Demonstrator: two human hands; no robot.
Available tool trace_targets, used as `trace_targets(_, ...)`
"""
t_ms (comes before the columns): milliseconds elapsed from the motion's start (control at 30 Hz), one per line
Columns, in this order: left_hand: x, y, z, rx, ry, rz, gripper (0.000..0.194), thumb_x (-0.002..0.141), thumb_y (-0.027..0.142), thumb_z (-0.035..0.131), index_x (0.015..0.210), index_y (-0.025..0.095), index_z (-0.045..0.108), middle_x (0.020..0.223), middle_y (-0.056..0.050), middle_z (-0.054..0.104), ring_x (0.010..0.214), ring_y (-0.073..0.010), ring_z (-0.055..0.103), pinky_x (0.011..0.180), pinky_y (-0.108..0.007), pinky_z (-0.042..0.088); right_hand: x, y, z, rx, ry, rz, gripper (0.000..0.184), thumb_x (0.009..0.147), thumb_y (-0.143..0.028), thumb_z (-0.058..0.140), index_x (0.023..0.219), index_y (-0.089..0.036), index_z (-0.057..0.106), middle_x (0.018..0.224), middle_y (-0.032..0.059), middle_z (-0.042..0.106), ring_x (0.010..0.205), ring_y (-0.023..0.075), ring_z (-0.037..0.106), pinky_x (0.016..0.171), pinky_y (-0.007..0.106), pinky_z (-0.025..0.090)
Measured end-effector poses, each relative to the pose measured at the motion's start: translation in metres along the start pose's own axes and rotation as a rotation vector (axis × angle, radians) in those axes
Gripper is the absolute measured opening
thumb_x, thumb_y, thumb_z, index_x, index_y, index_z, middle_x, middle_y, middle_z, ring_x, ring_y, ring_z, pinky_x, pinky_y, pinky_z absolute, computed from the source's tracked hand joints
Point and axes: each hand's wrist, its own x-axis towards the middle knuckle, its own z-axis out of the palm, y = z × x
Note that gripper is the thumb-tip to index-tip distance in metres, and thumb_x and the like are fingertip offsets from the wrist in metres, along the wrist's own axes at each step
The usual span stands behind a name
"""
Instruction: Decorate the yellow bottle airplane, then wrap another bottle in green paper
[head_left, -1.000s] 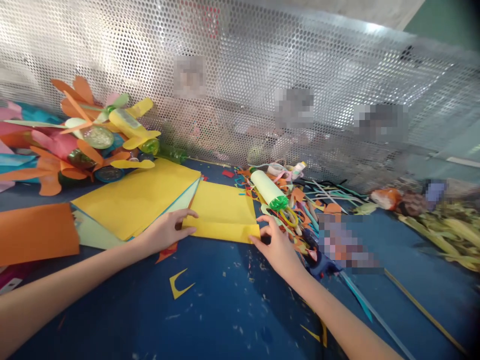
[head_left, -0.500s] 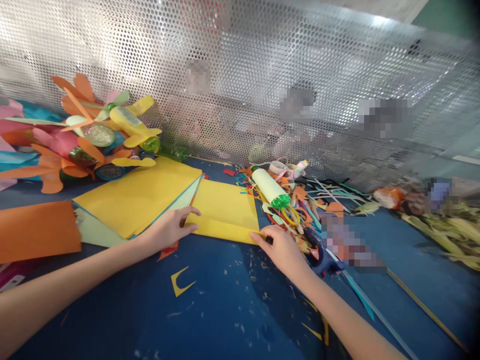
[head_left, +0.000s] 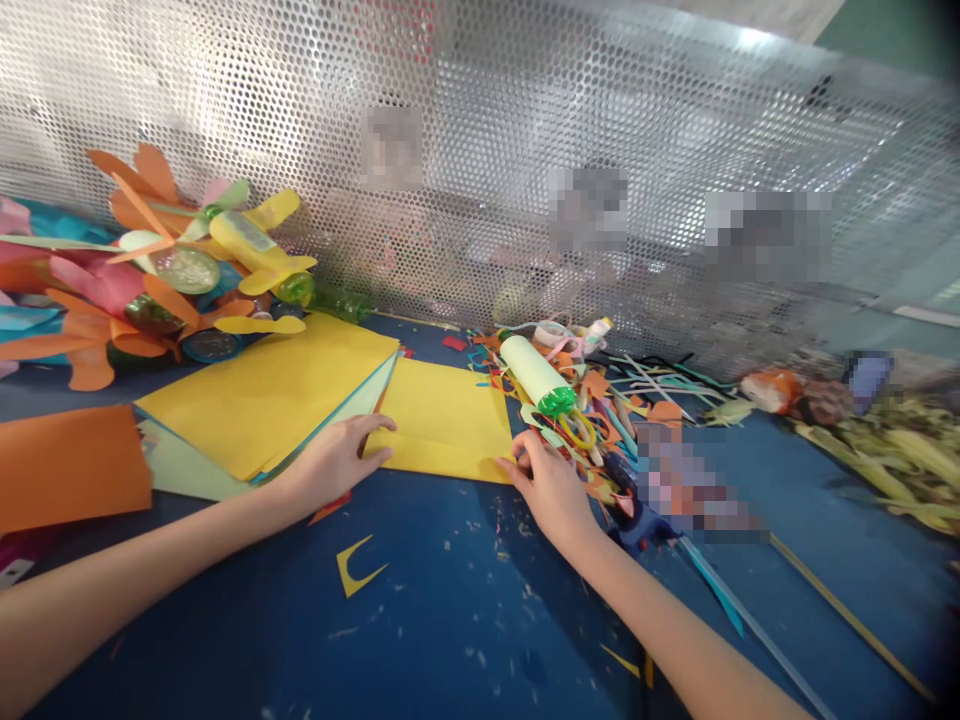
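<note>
A rectangular sheet of yellow paper (head_left: 450, 415) lies on the blue table, with a crease running along its front part. My left hand (head_left: 337, 458) holds the sheet's left front corner between thumb and forefinger. At the right front corner, my right hand (head_left: 551, 488) pinches the paper's edge; its other fingers curl out of view. Left of the sheet is a stack of larger yellow paper (head_left: 270, 390), with blue and pale green sheets showing underneath. A curved yellow paper scrap (head_left: 352, 575) lies in front of my left hand.
Bottle crafts with paper petals (head_left: 172, 270) pile up at the far left, behind orange paper (head_left: 67, 470). A paper-wrapped bottle (head_left: 536, 370) lies among scraps on the right. A perforated metal panel (head_left: 480, 130) rises behind; corn husks (head_left: 892, 460) lie far right.
The sheet's front strip, raised in a fold before, now lies flatter. My right hand has shifted slightly left and up. My left hand stays at its corner.
</note>
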Motion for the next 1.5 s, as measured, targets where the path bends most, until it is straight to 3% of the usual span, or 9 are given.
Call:
trace_targets(700, 0.002, -0.004, 0.004, 0.05, 0.036, 0.036, 0.025, 0.084, 0.034, 0.05, 0.105, 0.022, 0.052, 0.068, 0.002, 0.054, 0.058, -0.0153, 0.052, 0.059, -0.026, 0.039, 0.001, -0.013, -0.007, -0.191, -0.089, 0.045, 0.01, 0.088, -0.028, 0.06, 0.083, -0.022, 0.053, 0.072, -0.0016, 0.063, 0.082, 0.0212, 0.061, 0.064, 0.03, 0.031)
trace_targets(1133, 0.0, -0.003, 0.007, 0.067, 0.02, 0.093, 0.024, 0.088, 0.029, 0.043, 0.11, 0.022, 0.05, 0.106, -0.008, 0.063, 0.09, -0.0223, 0.061, 0.081, -0.034, 0.045, 0.006, -0.013, -0.007, -0.231, -0.092, 0.038, 0.01, 0.088, -0.03, 0.059, 0.083, -0.022, 0.055, 0.069, -0.0011, 0.063, 0.078, 0.0202, 0.061, 0.055, 0.028, 0.026)
trace_targets(1367, 0.0, -0.002, 0.006, 0.081, 0.023, 0.083, 0.024, 0.088, 0.029, 0.045, 0.11, 0.021, 0.049, 0.103, -0.009, 0.063, 0.089, -0.0231, 0.061, 0.079, -0.035, 0.045, 0.006, -0.015, -0.006, -0.259, -0.103, 0.061, 0.009, 0.089, -0.028, 0.057, 0.084, -0.022, 0.055, 0.074, 0.0005, 0.065, 0.081, 0.0212, 0.061, 0.056, 0.028, 0.027)
trace_targets(1500, 0.001, -0.001, 0.006, 0.089, 0.028, 0.066, 0.024, 0.087, 0.031, 0.048, 0.108, 0.02, 0.047, 0.091, -0.006, 0.062, 0.08, -0.0222, 0.06, 0.071, -0.032, 0.044, 0.006, -0.016, -0.007, -0.26, -0.136, 0.069, 0.008, 0.089, -0.029, 0.057, 0.085, -0.022, 0.055, 0.076, 0.0007, 0.065, 0.084, 0.0223, 0.061, 0.058, 0.029, 0.028)
